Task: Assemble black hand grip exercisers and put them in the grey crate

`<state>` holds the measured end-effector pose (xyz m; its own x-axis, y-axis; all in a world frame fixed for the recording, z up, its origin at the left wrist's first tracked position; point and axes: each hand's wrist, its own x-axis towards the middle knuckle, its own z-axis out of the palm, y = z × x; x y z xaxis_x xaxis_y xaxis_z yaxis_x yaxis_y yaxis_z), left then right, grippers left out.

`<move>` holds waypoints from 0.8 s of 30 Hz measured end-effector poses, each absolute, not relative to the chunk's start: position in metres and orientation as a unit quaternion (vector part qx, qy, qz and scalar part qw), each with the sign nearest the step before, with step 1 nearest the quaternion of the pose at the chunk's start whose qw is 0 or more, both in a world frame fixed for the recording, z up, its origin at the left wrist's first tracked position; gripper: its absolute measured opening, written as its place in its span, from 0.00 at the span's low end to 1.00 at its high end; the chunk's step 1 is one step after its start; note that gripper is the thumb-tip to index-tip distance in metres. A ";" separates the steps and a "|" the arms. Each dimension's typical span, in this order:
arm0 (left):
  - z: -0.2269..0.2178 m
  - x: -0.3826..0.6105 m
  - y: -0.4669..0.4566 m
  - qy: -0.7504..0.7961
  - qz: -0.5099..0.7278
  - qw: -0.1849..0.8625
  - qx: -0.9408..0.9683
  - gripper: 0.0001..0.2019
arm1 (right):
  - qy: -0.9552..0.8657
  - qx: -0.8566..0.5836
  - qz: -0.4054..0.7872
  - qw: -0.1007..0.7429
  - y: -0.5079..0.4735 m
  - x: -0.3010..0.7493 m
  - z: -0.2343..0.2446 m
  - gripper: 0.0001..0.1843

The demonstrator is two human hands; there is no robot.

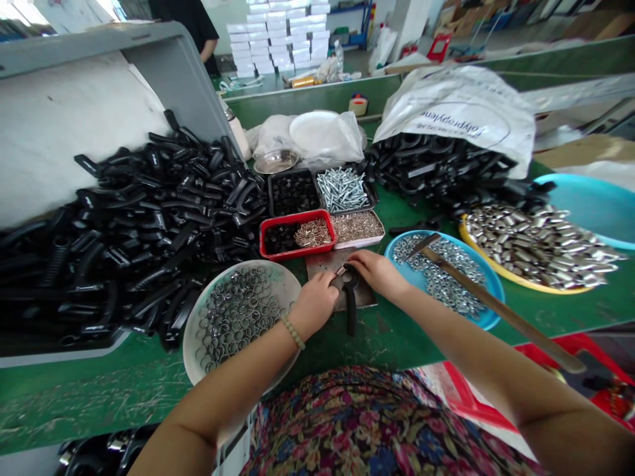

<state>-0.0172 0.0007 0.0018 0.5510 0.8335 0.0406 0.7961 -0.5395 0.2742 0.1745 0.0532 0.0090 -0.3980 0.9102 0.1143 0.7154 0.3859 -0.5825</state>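
A black plastic part [351, 305] with a ring-shaped head and a straight handle is over a small metal plate [367, 295] on the green bench. My left hand [316, 303], wearing a beaded bracelet, is closed on the head's left side, where a small shiny metal piece [341, 270] shows by the fingertips. From the right, my right hand [380, 272] pinches at the top of the head; whatever is between its fingertips is too small to make out. Left of my hands stands a pale bowl of metal rings [198, 330]. A blue tray of small metal pieces [497, 311] is to the right.
A hammer [496, 299] lies across the blue tray. Behind my hands are a red tray [297, 252] and containers of screws [343, 190] and rivet-like bits [358, 227]. Black handles [163, 205] spill from a grey crate [193, 73]. Metal sleeves [536, 244] fill a yellow tray. A person [198, 26] stands behind.
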 end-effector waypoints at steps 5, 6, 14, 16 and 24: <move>0.003 -0.020 -0.007 0.476 0.111 0.131 0.863 0.12 | -0.824 -0.503 0.197 0.173 0.058 0.171 0.000 0.10; 0.003 -0.020 -0.008 0.479 0.114 0.133 0.860 0.12 | -0.828 -0.502 0.187 0.163 0.059 0.171 -0.002 0.11; 0.003 -0.018 -0.008 0.492 0.115 0.140 0.852 0.11 | -0.874 -0.469 0.101 0.075 0.053 0.166 -0.001 0.14; 0.004 -0.017 -0.009 0.491 0.112 0.142 0.852 0.11 | -0.881 -0.459 0.095 0.062 0.050 0.162 0.000 0.14; -0.003 -0.019 -0.011 0.494 0.129 0.149 0.846 0.12 | -0.753 -0.636 0.032 0.163 0.038 0.252 0.003 0.28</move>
<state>-0.0191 -0.0115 -0.0029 0.4775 0.8757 0.0716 0.7986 -0.4666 0.3801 0.2521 0.0376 0.0028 -0.1374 0.9690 0.2054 0.9482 0.1886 -0.2556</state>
